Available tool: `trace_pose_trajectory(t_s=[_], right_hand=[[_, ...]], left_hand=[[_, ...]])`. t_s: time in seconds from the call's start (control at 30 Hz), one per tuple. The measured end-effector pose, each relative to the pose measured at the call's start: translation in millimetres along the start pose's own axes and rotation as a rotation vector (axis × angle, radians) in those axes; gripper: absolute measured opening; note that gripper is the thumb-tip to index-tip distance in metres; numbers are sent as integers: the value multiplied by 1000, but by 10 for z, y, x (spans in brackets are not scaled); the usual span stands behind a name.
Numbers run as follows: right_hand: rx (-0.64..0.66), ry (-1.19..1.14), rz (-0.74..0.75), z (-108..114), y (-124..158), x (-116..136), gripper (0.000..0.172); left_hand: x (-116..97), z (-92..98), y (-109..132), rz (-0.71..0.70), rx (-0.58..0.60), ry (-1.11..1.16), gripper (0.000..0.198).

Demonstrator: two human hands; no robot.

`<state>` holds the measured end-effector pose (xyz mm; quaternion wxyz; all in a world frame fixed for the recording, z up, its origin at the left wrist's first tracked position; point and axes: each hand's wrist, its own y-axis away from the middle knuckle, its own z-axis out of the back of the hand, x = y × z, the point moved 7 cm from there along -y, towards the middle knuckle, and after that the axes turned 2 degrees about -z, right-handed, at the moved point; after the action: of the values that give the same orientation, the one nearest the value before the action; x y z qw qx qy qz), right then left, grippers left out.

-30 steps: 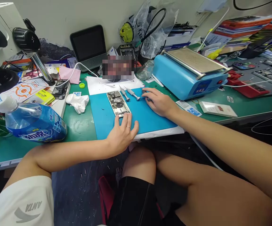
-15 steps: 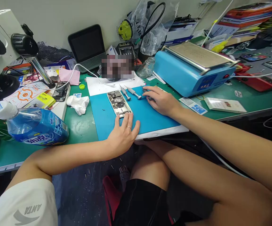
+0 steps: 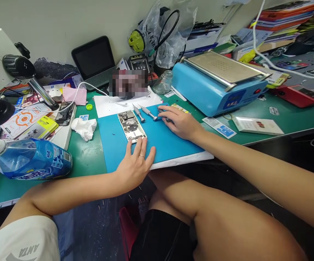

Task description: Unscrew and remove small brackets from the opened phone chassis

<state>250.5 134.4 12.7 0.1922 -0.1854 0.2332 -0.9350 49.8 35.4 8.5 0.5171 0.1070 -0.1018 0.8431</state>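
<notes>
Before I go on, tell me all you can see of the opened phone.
The opened phone lies flat and slanted on the blue mat, left of two slim tools. Its pale, metal-looking rim frames exposed dark and silvery parts, with a roundish grey area mid-length. The left hand touches its near end. Finer parts are too small to tell.

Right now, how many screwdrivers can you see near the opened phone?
2: one screwdriver just right of the phone, a second screwdriver between that one and the right hand. The dark item under that hand may be another.
</notes>
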Motion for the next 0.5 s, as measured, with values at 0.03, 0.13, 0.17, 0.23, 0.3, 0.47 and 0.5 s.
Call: trace_pose_trajectory(t_s=[0.03, 0.13, 0.17, 0.23, 0.3, 0.47, 0.5], right_hand=[[3, -8, -3, -2, 1, -3, 27], [6, -18, -4, -4, 8, -9, 27], [4, -17, -2, -2, 12, -9, 27], [0, -15, 1, 3, 20, -8, 27], [0, -21, 6, 3, 25, -7, 26], [-2, -57, 11, 0, 23, -42, 26], [1, -64, 3, 2, 20, -55, 26]], left_hand=[[-3, 4, -1, 0, 2, 0, 63], [-11, 16, -5, 1, -4, -5, 63], [-14, 18, -7, 2, -6, -8, 62], [-20, 17, -9, 1, -12, -17, 61], [-25, 14, -12, 3, -17, -26, 60], [-32, 11, -32, 5, 5, -32, 66], [-32, 13, -39, 1, 13, -23, 67]])
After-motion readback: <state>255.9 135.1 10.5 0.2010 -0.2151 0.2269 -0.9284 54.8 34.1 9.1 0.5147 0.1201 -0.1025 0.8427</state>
